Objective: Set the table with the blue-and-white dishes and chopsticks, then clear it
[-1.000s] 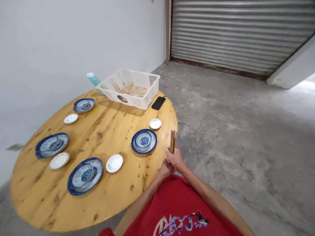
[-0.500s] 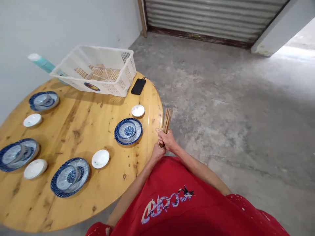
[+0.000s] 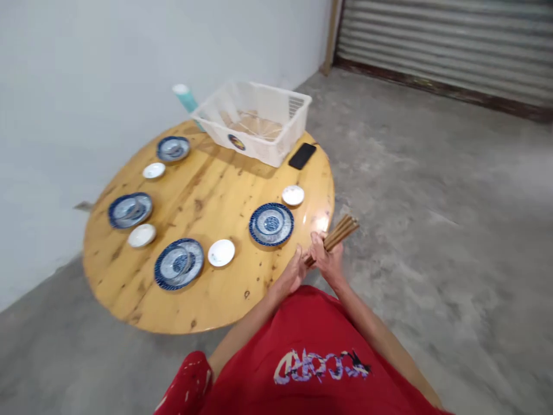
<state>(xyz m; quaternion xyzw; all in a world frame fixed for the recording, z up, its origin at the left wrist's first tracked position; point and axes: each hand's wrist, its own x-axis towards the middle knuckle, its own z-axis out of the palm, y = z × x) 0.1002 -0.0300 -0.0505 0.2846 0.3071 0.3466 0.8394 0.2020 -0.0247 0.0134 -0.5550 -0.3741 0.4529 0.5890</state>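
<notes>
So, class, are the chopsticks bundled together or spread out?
Bundled: the right hand clasps the chopsticks close together, the left hand at their lower end.

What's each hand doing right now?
Left hand: at the lower end of the chopsticks; whether it grips them can't be told.
Right hand: closed, holding a bundle of wooden chopsticks.

a phone lies beside a white crate.
</notes>
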